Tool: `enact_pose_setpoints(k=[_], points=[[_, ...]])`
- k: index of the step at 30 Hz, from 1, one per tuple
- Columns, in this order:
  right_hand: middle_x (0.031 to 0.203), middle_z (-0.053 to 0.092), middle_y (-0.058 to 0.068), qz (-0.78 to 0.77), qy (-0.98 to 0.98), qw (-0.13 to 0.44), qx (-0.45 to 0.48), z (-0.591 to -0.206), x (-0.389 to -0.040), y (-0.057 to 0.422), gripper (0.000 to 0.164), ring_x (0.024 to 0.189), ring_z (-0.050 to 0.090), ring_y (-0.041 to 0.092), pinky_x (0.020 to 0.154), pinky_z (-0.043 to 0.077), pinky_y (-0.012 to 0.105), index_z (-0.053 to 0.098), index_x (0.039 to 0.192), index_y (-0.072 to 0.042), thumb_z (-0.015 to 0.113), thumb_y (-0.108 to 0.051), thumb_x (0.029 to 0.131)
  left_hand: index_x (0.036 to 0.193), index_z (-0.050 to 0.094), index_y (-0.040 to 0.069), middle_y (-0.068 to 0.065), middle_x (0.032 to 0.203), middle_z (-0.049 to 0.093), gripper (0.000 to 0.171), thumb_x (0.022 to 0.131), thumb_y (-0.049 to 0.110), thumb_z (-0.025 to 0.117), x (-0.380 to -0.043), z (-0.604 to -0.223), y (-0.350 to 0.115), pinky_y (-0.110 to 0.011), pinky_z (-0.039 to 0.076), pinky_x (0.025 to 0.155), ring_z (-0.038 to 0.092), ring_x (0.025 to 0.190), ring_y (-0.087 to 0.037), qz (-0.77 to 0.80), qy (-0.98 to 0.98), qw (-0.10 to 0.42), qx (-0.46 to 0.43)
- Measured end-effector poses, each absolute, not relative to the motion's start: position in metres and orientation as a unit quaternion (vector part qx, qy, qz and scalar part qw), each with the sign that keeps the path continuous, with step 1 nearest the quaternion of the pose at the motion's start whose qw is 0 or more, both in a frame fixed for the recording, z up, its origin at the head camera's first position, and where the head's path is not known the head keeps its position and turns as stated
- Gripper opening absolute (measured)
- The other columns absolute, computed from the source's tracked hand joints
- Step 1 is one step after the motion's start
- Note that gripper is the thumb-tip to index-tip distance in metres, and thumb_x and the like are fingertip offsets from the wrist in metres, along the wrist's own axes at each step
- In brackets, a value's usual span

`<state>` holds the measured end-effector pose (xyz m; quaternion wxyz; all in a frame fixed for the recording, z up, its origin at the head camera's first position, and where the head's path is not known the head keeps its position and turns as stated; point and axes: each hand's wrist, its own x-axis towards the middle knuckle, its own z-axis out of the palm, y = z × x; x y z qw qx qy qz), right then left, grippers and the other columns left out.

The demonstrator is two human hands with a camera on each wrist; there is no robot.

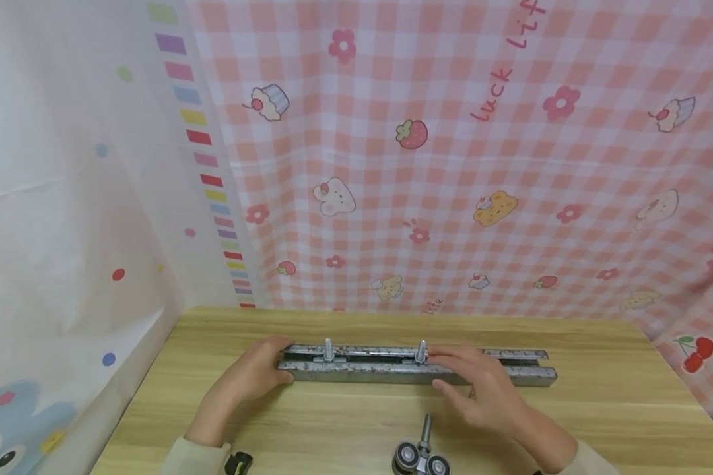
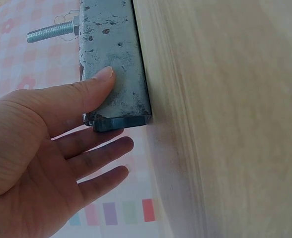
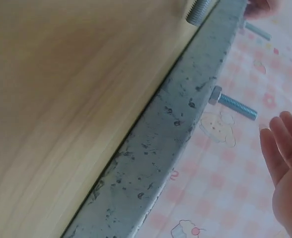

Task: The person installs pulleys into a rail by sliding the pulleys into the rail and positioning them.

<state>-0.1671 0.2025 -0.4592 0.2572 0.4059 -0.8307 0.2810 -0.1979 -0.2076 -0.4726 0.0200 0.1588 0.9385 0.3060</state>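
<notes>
A grey, scuffed metal channel rail (image 1: 362,375) lies lengthwise on the wooden table with its slot upward. Two bolts stand upright from the slot, a left bolt (image 1: 328,349) and a right bolt (image 1: 422,351), each with a nut at its base. My left hand (image 1: 251,371) grips the rail's left end, thumb on the front face and fingers behind, as the left wrist view shows. Over the rail, just right of the right bolt, is my right hand (image 1: 486,390). Its fingers are loosely extended and hold nothing; in the right wrist view they are apart from the bolt (image 3: 238,105).
A roller trolley (image 1: 420,456) with black wheels and an upright threaded stem (image 1: 427,429) is at the table's near side, in front of the rail. A small black and yellow object (image 1: 238,463) sits by the left sleeve. Patterned cloth (image 1: 416,171) hangs behind the table (image 1: 356,422).
</notes>
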Motion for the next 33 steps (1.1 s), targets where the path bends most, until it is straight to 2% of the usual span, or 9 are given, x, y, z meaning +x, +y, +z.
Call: enact_pose_setpoints(k=[3, 5, 8, 11, 13, 17, 25, 29, 33], points=[[0.133, 0.070, 0.009, 0.267, -0.814, 0.269, 0.440, -0.460, -0.162, 0.205, 0.032, 0.117, 0.068, 0.025, 0.104, 0.051, 0.021, 0.073, 0.129, -0.011, 0.069, -0.027, 0.101, 0.127, 0.070, -0.003, -0.019, 0.124, 0.070, 0.054, 0.076, -0.003, 0.089, -0.198, -0.472, -0.208, -0.055, 0.052, 0.105, 0.065, 0.118, -0.037, 0.308, 0.938, 0.021, 0.158], [0.137, 0.067, 0.011, 0.260, -0.804, 0.269, 0.463, -0.461, -0.160, 0.207, 0.035, 0.121, 0.066, 0.026, 0.109, 0.048, 0.022, 0.070, 0.134, -0.012, 0.064, -0.030, 0.104, 0.127, 0.070, -0.003, -0.019, 0.124, 0.071, 0.054, 0.076, -0.002, 0.089, -0.198, -0.472, -0.208, -0.055, 0.053, 0.105, 0.065, 0.118, -0.037, 0.308, 0.938, 0.020, 0.159], [0.145, 0.062, 0.010, 0.230, -0.805, 0.246, 0.488, -0.463, -0.156, 0.212, 0.043, 0.126, 0.063, 0.028, 0.112, 0.048, 0.029, 0.068, 0.137, -0.014, 0.072, -0.021, 0.095, 0.127, 0.070, -0.003, -0.018, 0.123, 0.071, 0.054, 0.076, -0.002, 0.089, -0.198, -0.471, -0.208, -0.055, 0.053, 0.105, 0.066, 0.118, -0.037, 0.308, 0.938, 0.017, 0.161], [0.153, 0.056, 0.007, 0.175, -0.829, 0.192, 0.495, -0.465, -0.149, 0.218, 0.062, 0.133, 0.059, 0.029, 0.109, 0.051, 0.041, 0.063, 0.143, -0.019, 0.079, -0.017, 0.084, 0.126, 0.070, -0.002, -0.018, 0.123, 0.071, 0.054, 0.076, -0.002, 0.089, -0.197, -0.471, -0.208, -0.055, 0.052, 0.105, 0.065, 0.118, -0.037, 0.310, 0.937, 0.016, 0.162], [0.158, 0.051, 0.006, 0.141, -0.842, 0.153, 0.497, -0.467, -0.144, 0.221, 0.069, 0.137, 0.055, 0.030, 0.107, 0.052, 0.048, 0.058, 0.148, -0.020, 0.081, -0.018, 0.083, 0.126, 0.070, -0.002, -0.018, 0.123, 0.071, 0.053, 0.076, -0.002, 0.089, -0.197, -0.470, -0.208, -0.055, 0.052, 0.105, 0.065, 0.118, -0.037, 0.310, 0.936, 0.016, 0.163], [0.161, 0.047, 0.009, 0.105, -0.847, 0.109, 0.510, -0.476, -0.140, 0.222, 0.072, 0.141, 0.052, 0.032, 0.106, 0.052, 0.053, 0.053, 0.154, -0.017, 0.079, -0.021, 0.086, 0.125, 0.071, -0.002, -0.017, 0.122, 0.071, 0.053, 0.076, -0.001, 0.089, -0.196, -0.469, -0.209, -0.055, 0.053, 0.104, 0.066, 0.117, -0.037, 0.310, 0.936, 0.018, 0.164], [0.156, 0.053, 0.006, 0.101, -0.836, 0.068, 0.536, -0.490, -0.139, 0.219, 0.054, 0.140, 0.054, 0.026, 0.106, 0.054, 0.049, 0.055, 0.152, -0.016, 0.069, -0.023, 0.100, 0.125, 0.071, -0.001, -0.017, 0.123, 0.071, 0.052, 0.076, -0.003, 0.089, -0.198, -0.471, -0.207, -0.054, 0.053, 0.105, 0.065, 0.118, -0.036, 0.309, 0.938, 0.020, 0.154], [0.153, 0.056, 0.003, 0.115, -0.836, 0.041, 0.536, -0.493, -0.141, 0.215, 0.040, 0.138, 0.055, 0.024, 0.106, 0.054, 0.047, 0.064, 0.143, -0.018, 0.067, -0.024, 0.103, 0.126, 0.071, 0.000, -0.017, 0.124, 0.071, 0.052, 0.077, -0.002, 0.089, -0.198, -0.471, -0.207, -0.054, 0.053, 0.105, 0.065, 0.118, -0.035, 0.307, 0.939, 0.022, 0.151], [0.141, 0.064, 0.001, 0.133, -0.831, 0.052, 0.538, -0.495, -0.143, 0.210, 0.028, 0.128, 0.061, 0.018, 0.102, 0.057, 0.042, 0.071, 0.131, -0.019, 0.068, -0.020, 0.103, 0.126, 0.071, 0.000, -0.016, 0.124, 0.071, 0.052, 0.077, -0.002, 0.089, -0.197, -0.470, -0.206, -0.054, 0.053, 0.105, 0.065, 0.118, -0.035, 0.308, 0.940, 0.026, 0.148]])
